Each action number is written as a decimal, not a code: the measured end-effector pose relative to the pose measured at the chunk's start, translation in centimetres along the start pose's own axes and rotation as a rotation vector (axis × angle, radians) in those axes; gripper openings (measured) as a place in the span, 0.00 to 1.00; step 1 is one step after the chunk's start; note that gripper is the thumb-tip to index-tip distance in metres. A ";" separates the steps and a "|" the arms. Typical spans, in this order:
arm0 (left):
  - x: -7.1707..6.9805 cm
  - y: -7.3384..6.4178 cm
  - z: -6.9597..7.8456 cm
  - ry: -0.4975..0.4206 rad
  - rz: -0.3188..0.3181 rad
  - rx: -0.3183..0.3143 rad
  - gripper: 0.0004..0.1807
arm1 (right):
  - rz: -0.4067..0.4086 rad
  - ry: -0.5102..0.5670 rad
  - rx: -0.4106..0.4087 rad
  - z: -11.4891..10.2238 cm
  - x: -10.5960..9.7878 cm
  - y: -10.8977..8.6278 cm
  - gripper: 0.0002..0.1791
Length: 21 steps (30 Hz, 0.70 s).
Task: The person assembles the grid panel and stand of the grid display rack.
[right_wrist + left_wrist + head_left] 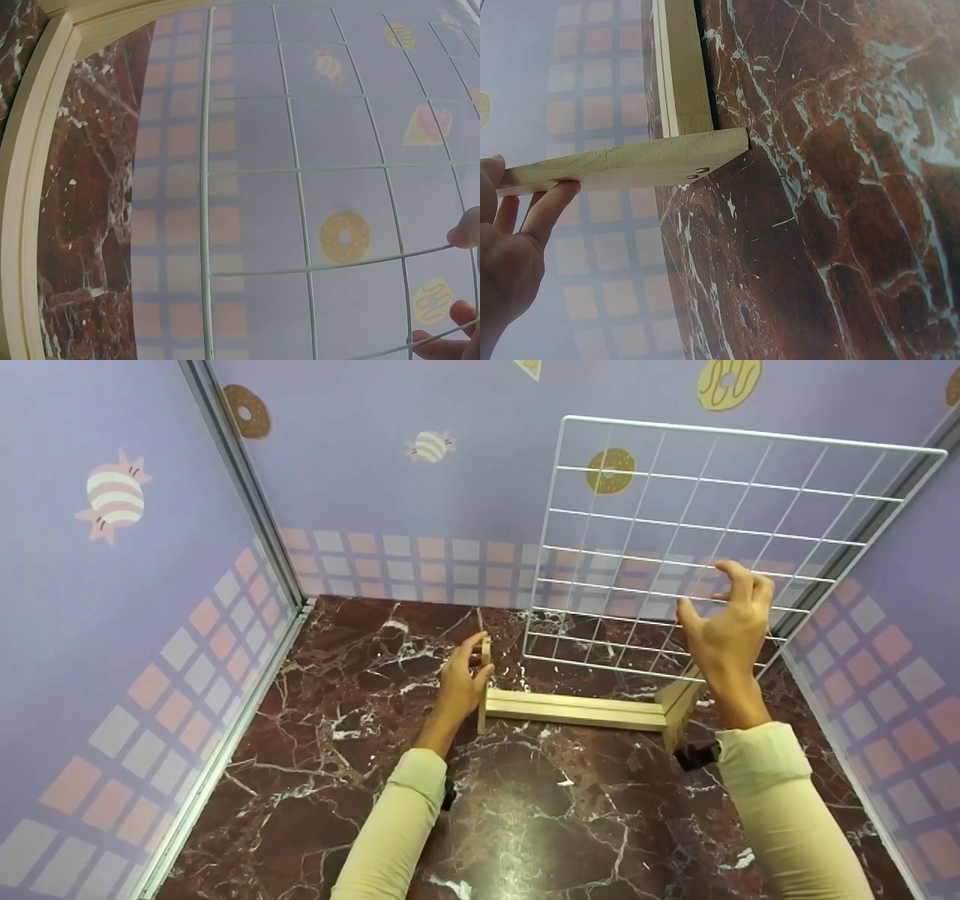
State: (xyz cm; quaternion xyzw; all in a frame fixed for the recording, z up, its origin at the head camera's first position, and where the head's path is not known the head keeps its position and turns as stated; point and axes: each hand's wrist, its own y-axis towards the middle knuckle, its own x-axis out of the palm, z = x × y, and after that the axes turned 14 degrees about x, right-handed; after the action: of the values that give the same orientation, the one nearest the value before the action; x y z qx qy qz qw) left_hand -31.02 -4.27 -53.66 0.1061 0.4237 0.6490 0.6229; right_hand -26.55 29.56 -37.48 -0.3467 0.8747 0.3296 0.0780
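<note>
A pale wooden stand has a grooved crossbar (574,709) between two end boards, low over the dark marbled surface. My left hand (459,679) grips the left end board (630,161) by its upper part, fingertips against its face. Two dark holes show near that board's lower corner in the left wrist view. Behind and above the crossbar, a white wire grid panel (634,517) leans at a slant. My right hand (727,622) holds the panel toward its right side, thumb and fingers bent around the wires. The right end board (679,712) is partly hidden behind my right wrist.
Purple walls with printed sweets and checks enclose the marbled surface (315,810) at the left, back and right. Metal strips (247,487) run up the corners. The panel's upper right corner reaches close to the right wall (900,585).
</note>
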 end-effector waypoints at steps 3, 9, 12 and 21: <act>0.0 -0.1 0.0 0.011 0.001 0.004 0.31 | -0.008 0.009 -0.002 -0.3 0.3 0.0 0.32; 0.0 -0.2 0.0 0.022 -0.018 -0.008 0.32 | -0.004 0.013 -0.009 -1.0 1.0 -0.1 0.32; 0.0 -0.2 0.0 0.021 -0.019 -0.014 0.32 | -0.008 0.028 -0.020 -1.4 1.4 -0.1 0.32; 0.0 0.0 0.0 0.036 -0.023 -0.026 0.32 | 0.003 0.053 -0.052 -2.3 3.1 -0.4 0.31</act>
State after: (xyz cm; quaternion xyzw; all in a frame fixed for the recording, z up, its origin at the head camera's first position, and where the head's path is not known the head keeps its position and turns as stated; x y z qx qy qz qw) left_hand -31.03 -4.30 -53.59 0.0815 0.4275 0.6490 0.6240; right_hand -28.39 26.15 -37.03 -0.3558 0.8682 0.3430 0.0450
